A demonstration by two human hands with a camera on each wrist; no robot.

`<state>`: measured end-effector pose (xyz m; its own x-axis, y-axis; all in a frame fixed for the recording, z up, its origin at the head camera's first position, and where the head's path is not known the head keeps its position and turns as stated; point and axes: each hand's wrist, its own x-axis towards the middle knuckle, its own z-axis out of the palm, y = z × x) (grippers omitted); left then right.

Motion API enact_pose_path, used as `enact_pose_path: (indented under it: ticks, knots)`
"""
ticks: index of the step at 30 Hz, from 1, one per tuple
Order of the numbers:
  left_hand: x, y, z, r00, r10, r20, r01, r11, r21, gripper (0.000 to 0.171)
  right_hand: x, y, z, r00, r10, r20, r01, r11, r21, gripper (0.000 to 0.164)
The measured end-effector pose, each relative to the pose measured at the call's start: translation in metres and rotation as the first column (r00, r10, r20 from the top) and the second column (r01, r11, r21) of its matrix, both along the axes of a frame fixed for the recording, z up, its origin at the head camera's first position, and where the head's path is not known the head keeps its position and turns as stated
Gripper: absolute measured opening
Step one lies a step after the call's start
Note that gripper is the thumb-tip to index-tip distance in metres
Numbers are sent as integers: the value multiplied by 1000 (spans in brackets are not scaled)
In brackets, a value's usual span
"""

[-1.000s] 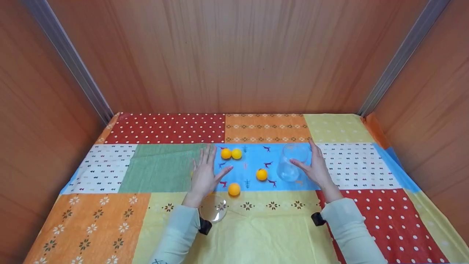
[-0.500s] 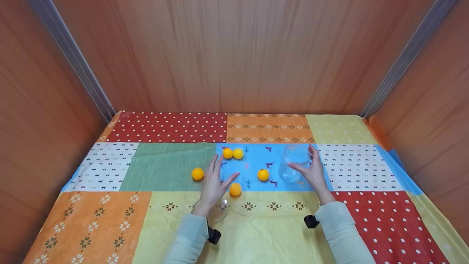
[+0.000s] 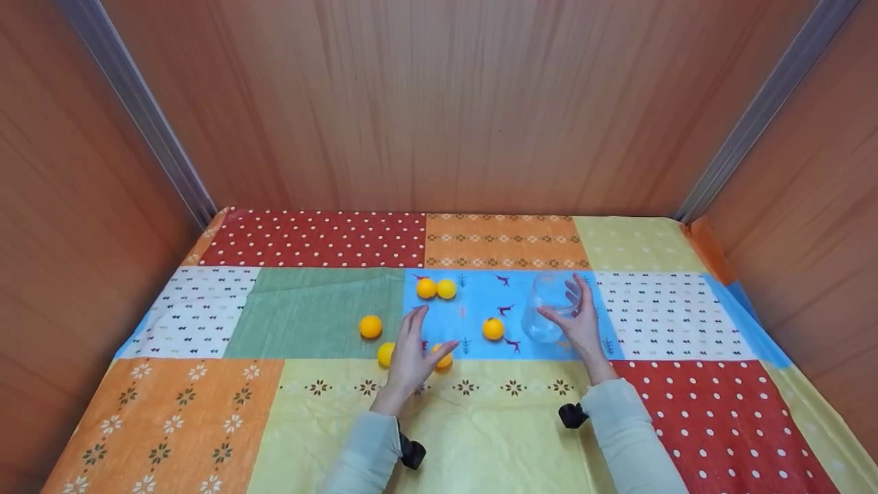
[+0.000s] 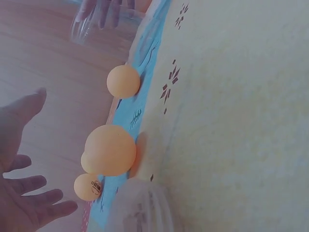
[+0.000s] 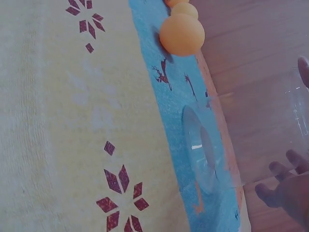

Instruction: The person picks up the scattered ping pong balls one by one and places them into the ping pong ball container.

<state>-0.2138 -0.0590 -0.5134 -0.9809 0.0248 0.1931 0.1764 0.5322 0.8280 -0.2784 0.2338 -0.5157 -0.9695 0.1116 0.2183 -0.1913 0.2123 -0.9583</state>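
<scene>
My left hand point(image 3: 409, 363) hovers with fingers extended and thumb spread, partly covering a yellow-orange ball point(image 3: 444, 361). Another ball point(image 3: 385, 355) lies just left of it. Below the hand is a clear round dish or lid point(image 4: 140, 208), largely hidden in the head view. My right hand point(image 3: 582, 321) reaches around the upper part of a clear jar point(image 3: 538, 322) standing upright on the blue patch. Its thumb lies across the near side and some fingers show through the wall. Whether they touch the jar is unclear. The right wrist view shows loosely bent fingers point(image 5: 292, 186) beside it.
Two touching balls point(image 3: 426, 288) sit farther back. One ball point(image 3: 370, 326) is on the green patch, another point(image 3: 492, 328) between the hands. A patchwork cloth point(image 3: 494, 439) covers the table. Wood-grain panels point(image 3: 439, 110) stand behind and on both sides.
My left hand has moved nearer and to the right, uncovering two balls and covering the clear dish. My right hand has shifted slightly left around the jar, fingers bending more; the jar stays put.
</scene>
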Motion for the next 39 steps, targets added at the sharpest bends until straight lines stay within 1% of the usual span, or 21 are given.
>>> enact_pose_path:
  ticks: [3, 6, 10, 13, 15, 18, 27, 34, 39]
  knots:
    - [0, 3, -4, 1000, -6, 25, 5, 1000, 9, 80, -1, -2, -3, 1000, -6, -25, 5, 999, -36, 85]
    - [0, 5, -7, 999, 5, 45, -5, 1000, 1, 78, -2, -3, -6, 999, -11, -52, 8, 998, -66, 82]
    - [1, 7, -11, 999, 13, 49, -13, 1000, -5, 76, -4, -5, -11, 997, -10, -80, -1, 992, -127, 80]
    - [1, 8, -14, 999, 5, 43, -4, 1000, -18, 74, -6, -6, -14, 995, -4, -104, -14, 985, -172, 80]
    - [1, 8, -15, 998, 3, 55, -1, 1000, -30, 73, -6, -7, -16, 993, 0, -118, -22, 982, -186, 79]
    - [1, 8, -18, 998, -9, 62, 12, 999, -41, 71, -7, -7, -16, 992, 1, -130, -26, 982, -187, 78]
    - [4, 7, -22, 996, -27, 81, 32, 998, -62, 63, -6, -7, -16, 995, -7, -95, -10, 984, -176, 80]
    - [5, 6, -22, 997, -27, 72, 34, 994, -102, 48, -5, -7, -17, 996, -13, -89, -2, 986, -167, 79]
    - [5, 6, -22, 998, -34, 43, 40, 990, -138, 37, -6, -7, -17, 995, -5, -98, -12, 984, -177, 78]
